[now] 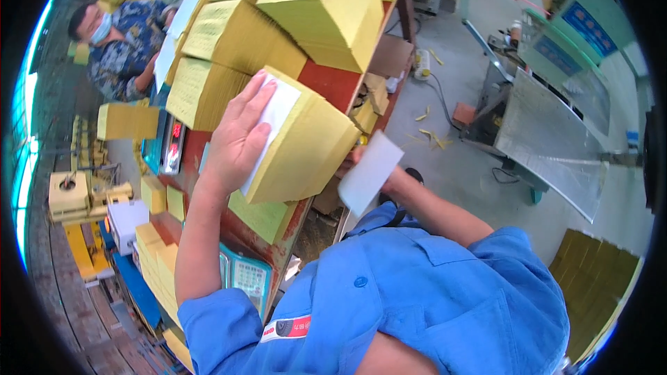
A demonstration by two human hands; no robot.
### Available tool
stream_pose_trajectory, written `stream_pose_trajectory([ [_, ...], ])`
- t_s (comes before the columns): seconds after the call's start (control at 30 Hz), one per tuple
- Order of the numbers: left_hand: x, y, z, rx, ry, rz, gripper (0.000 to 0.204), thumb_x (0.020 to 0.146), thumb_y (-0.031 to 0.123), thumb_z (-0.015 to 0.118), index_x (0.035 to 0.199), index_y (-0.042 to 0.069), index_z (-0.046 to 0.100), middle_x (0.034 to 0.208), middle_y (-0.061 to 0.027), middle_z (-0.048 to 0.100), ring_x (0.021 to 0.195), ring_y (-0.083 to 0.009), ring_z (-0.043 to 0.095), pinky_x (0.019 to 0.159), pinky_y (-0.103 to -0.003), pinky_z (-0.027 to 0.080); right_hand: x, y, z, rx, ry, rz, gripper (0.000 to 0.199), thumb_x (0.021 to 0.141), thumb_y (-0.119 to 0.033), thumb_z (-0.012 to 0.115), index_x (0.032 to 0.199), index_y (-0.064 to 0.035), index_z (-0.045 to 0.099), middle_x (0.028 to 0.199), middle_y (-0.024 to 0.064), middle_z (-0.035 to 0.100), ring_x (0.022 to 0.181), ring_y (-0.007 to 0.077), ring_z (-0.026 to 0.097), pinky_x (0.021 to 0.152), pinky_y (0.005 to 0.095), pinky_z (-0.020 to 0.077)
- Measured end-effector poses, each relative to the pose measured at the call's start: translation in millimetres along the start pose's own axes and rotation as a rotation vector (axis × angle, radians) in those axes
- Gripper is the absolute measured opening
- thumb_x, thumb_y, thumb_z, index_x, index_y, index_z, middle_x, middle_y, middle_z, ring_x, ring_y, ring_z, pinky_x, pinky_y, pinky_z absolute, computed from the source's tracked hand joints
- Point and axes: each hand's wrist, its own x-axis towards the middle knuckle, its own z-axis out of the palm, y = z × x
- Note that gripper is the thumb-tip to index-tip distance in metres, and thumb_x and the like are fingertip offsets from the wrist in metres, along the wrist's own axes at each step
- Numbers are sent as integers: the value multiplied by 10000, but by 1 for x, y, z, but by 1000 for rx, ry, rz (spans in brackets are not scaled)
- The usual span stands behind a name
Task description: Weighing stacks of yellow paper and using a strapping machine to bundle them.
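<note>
Red worktop (333, 83) is loaded with thick stacks of yellow paper (326, 7), plus a digital scale (170, 142) and a calculator (246, 278) near its edge.

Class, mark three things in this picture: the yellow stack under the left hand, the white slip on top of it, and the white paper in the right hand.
Yellow stack (306, 156), head view, its side face.
White slip (278, 114), head view, its middle.
White paper (370, 173), head view, its centre.
</note>
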Motion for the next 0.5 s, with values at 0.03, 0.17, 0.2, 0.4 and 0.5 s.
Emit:
stream_pose_trajectory([
  [0.03,-2,-2,0,-40,8,-12,524,926,220,428,1408,18,462,1514,-190,365,1376,-354,373,1146,-401,272,0,5,14,-111,128,-27,187,830,-245,686,842,-64,641,958,109,663,930,279,648,901,463,516],
  [0.17,-5,-13,6,-203,27,22,534,887,105,416,1401,-36,450,1529,-186,347,1423,-316,318,1178,-386,203,-2,11,73,-156,503,-162,63,765,18,567,776,-43,583,882,99,621,932,282,640,940,443,506],
  [0.2,-9,-7,3,-153,27,2,540,892,106,411,1411,-38,438,1538,-185,328,1431,-312,301,1182,-382,192,-8,12,82,-182,490,-161,65,764,21,574,776,-42,586,877,89,625,910,269,647,931,439,512],
  [0.4,2,15,39,-881,139,-171,547,1017,282,347,1484,-2,320,1532,-167,330,1409,-274,328,1154,-374,264,-87,-31,108,-278,471,-354,86,792,0,569,730,-42,610,897,73,639,866,215,609,831,340,486],
  [0.5,15,3,90,-1143,95,-248,547,1026,313,377,1474,3,325,1483,-152,389,1351,-248,402,1108,-367,343,-167,-87,137,-433,556,-476,89,769,1,596,823,-17,665,1028,122,692,950,237,649,865,347,499],
])
